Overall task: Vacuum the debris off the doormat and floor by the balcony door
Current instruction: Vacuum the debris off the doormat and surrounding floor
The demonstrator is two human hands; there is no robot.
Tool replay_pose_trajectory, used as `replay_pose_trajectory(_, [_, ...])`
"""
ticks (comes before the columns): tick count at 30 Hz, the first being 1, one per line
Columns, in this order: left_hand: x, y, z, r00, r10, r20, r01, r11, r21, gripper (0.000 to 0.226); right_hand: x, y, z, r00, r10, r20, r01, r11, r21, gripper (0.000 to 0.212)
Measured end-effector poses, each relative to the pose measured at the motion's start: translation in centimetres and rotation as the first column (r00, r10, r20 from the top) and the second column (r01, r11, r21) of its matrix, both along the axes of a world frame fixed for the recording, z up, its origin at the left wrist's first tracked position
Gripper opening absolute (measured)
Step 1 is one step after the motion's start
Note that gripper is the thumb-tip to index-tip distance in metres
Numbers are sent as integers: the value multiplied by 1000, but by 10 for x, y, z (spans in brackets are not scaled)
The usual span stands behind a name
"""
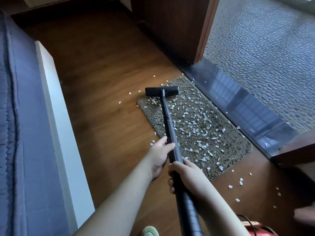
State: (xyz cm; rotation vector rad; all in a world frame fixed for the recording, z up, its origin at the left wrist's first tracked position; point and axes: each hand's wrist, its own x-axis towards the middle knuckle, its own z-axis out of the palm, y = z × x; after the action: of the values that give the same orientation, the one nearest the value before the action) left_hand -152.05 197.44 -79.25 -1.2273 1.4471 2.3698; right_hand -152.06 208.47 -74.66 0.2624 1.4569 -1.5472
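Item, nearest: red vacuum body (255, 229), lower edge of view, partly out of frame. Item: right hand (185, 176), fingers wrapped round the black wand (170, 132) at its lower, ribbed section. Item: left hand (159, 156), just ahead on the same wand, thumb and fingers curled round the smooth tube. Item: wand, rigid, likely light; best held as here, two hands apart along the tube, for steering and downward pressure. Item: debris (201, 132), pale flakes, thin and probably weightless, liable to scatter; spread thickly over the doormat (226, 150) and thinly on the wooden floor (102, 116) at right and left. Doormat: shaggy pile, soft, may bunch or slide under suction. Item: floor head (162, 91), resting on the mat's far end. Item, farthest: dark threshold (238, 106) and the pebbled balcony (264, 48).
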Motion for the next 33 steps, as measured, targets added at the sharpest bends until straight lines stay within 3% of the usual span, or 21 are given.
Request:
replay_pose_trajectory(4, [1, 14, -8, 1000, -12, 7, 12, 1000, 22, 60, 13, 35, 12, 999, 34, 7, -34, 999, -2, 11])
replay_pose_trajectory(6, [6, 29, -10, 1000, -1, -1, 1, 998, 64, 47, 24, 53, 17, 998, 59, 13, -60, 998, 6, 10])
replay_pose_trajectory(8, [11, 47, -11, 1000, 14, 13, -15, 994, 104, 19, 42, 68, 19, 998, 68, 19, -68, 997, 28, 9])
replay_pose_trajectory(11, [24, 75, -12, 995, 40, 91, -51, 992, 119, 9, 76, 87, 23, 999, 44, 19, -45, 996, 73, 10])
replay_pose_trajectory(13, [33, 93, -11, 989, -25, 146, 18, 998, 52, 3, 95, 100, 28, 1000, 19, 10, -20, 995, 103, 11])
replay_pose_trajectory(20, [57, 137, -6, 970, -167, 177, 185, 978, -91, 9, 140, 135, 52, 996, -92, 19, 91, 993, 75, 6])
replay_pose_trajectory(33, [74, 197, 4, 913, -315, 259, 349, 932, -100, 42, 156, 183, 70, 996, -84, 10, 81, 980, 183, 14])
